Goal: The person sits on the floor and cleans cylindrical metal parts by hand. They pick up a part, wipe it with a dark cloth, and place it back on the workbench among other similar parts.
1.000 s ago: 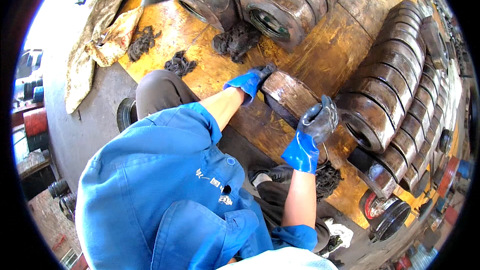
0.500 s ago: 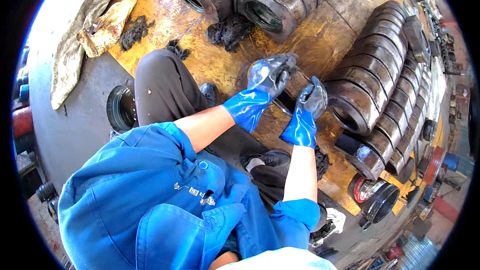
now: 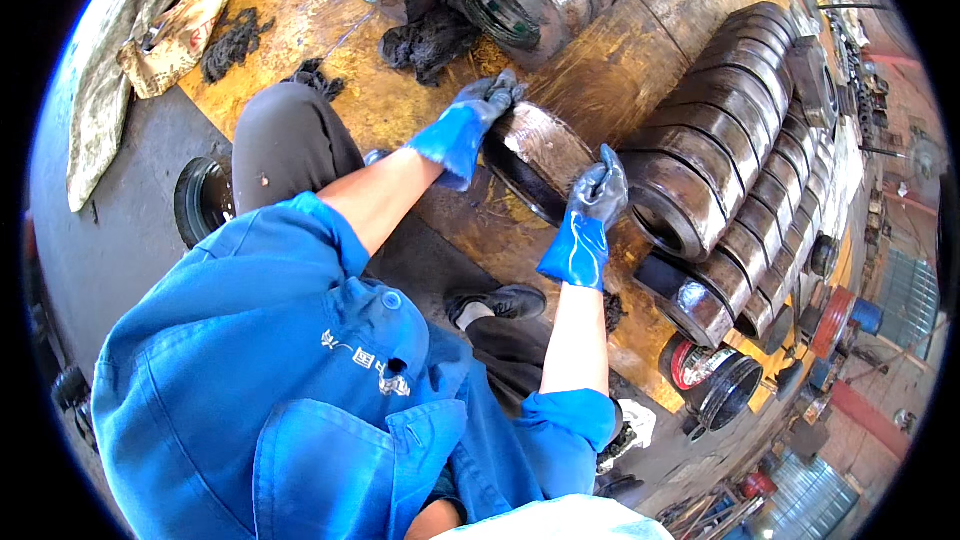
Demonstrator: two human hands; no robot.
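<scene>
A wide dark metal ring (image 3: 545, 145) stands on its edge on the oily yellow board (image 3: 585, 80), its outer band worn and shiny. By its upper left rim is my left hand (image 3: 485, 100), in a blue rubber glove smeared black, with the fingers curled together. My right hand (image 3: 600, 190), gloved the same way, is at the ring's right side with its fingers closed and thumb up. Whether either hand grips the ring or a small thing is hidden by the fingers.
Rows of dark metal rings (image 3: 715, 130) lie stacked at the right, with more ring stacks (image 3: 510, 5) ahead. Black rags (image 3: 430, 40) and a stained cloth (image 3: 185, 30) lie at the far left. A black tin (image 3: 725, 390) stands at the right.
My left hand has moved left and away from my right hand, baring the ring's outer band. The view has shifted slightly; my right hand stays by the ring.
</scene>
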